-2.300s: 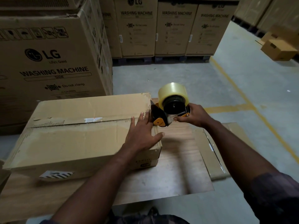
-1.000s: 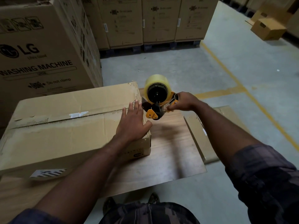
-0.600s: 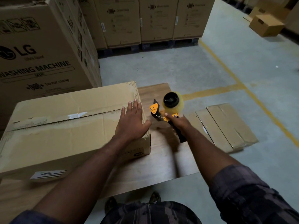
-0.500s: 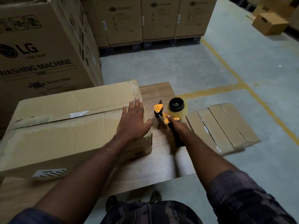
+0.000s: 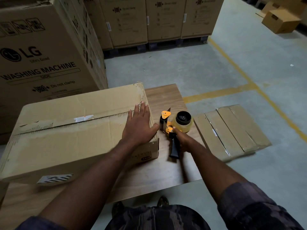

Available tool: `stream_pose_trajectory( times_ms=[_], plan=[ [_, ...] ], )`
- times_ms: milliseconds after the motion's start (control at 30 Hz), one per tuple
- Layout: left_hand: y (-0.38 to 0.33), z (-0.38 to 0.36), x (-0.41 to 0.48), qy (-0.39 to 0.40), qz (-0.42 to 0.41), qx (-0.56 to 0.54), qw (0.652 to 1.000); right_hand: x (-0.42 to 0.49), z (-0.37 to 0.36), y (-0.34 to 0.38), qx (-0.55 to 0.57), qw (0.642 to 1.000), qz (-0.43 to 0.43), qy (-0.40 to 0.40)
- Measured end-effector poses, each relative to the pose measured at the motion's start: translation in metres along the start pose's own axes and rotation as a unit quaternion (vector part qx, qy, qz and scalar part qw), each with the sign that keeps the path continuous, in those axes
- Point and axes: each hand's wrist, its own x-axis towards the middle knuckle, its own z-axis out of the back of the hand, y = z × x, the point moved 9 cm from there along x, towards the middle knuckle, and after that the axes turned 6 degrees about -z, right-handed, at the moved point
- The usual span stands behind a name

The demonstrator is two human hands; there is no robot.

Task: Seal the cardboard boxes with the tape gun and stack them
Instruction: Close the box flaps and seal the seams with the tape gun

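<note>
A large closed cardboard box [image 5: 69, 130] lies on a low wooden board [image 5: 166, 166], with clear tape along its top seam. My left hand [image 5: 138, 126] rests flat on the box's right end, fingers straight. The yellow-and-black tape gun [image 5: 176, 128] lies on its side on the board just right of the box, its roll of clear tape facing up. My right hand [image 5: 184, 141] sits over the gun's black handle, fingers loosely on it; whether it grips the handle is not plain.
Flattened cardboard boxes [image 5: 232, 131] lie on the concrete floor right of the board. A tall washing-machine carton [image 5: 43, 52] stands behind the box at left, more cartons [image 5: 149, 19] on pallets at the back. A small box [image 5: 280, 20] sits far right. Yellow floor lines [image 5: 232, 63] cross the floor.
My right hand lifted the tape gun away from the box's right end and lowered it onto the board on its side. My left hand stayed flat on the box.
</note>
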Motion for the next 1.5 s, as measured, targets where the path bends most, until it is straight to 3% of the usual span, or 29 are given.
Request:
stream_pose_trajectory(
  times_ms=[133,200,233,267,333,400,533,600,700,800,900,1000,1233,1367,1500],
  plan=[
    [-0.001,0.002,-0.001,-0.011,0.006,-0.008,1.0,-0.028,0.013,0.016,-0.236,0.971,-0.004,-0.033],
    [-0.001,0.005,-0.002,-0.019,0.01,-0.019,1.0,-0.041,0.01,0.045,-0.344,0.934,0.063,-0.078],
    [-0.001,0.006,-0.002,-0.024,0.012,-0.025,0.999,-0.048,0.006,0.064,-0.345,0.927,0.109,-0.096],
    [-0.001,0.007,-0.002,-0.028,0.013,-0.029,0.999,-0.06,-0.003,0.084,-0.298,0.936,0.164,-0.093],
    [-0.001,0.007,-0.002,-0.034,0.014,-0.034,0.999,-0.083,-0.029,0.116,-0.097,0.963,0.25,-0.009],
    [0.001,0.008,-0.002,-0.041,0.016,-0.039,0.998,-0.092,-0.062,0.13,0.027,0.96,0.264,0.091],
    [0.002,0.01,-0.002,-0.048,0.007,-0.051,0.998,-0.063,-0.102,0.112,0.049,0.958,0.212,0.184],
    [0.002,0.01,-0.002,-0.044,0.002,-0.057,0.997,-0.029,-0.1,0.093,0.059,0.964,0.173,0.194],
    [0.004,0.011,-0.003,-0.049,0.004,-0.074,0.996,-0.046,-0.086,0.082,-0.044,0.982,0.136,0.122],
    [0.004,0.013,-0.002,-0.057,0.003,-0.09,0.994,-0.081,-0.073,0.125,-0.055,0.961,0.269,0.02],
    [0.006,0.015,-0.002,-0.068,0.004,-0.116,0.991,-0.108,-0.087,0.147,-0.029,0.949,0.313,0.029],
    [0.002,0.014,-0.004,-0.042,-0.016,-0.085,0.995,-0.093,-0.104,0.137,-0.102,0.951,0.292,0.009],
    [0.009,0.008,-0.003,0.017,-0.051,-0.053,0.997,-0.073,-0.101,0.133,-0.097,0.957,0.266,-0.059],
    [0.027,0.01,-0.007,0.041,-0.09,-0.047,0.994,-0.086,-0.101,0.131,-0.201,0.926,0.283,-0.148],
    [0.053,0.017,-0.027,0.048,-0.085,-0.048,0.994,-0.089,-0.106,0.127,-0.238,0.903,0.276,-0.226]
  ],
)
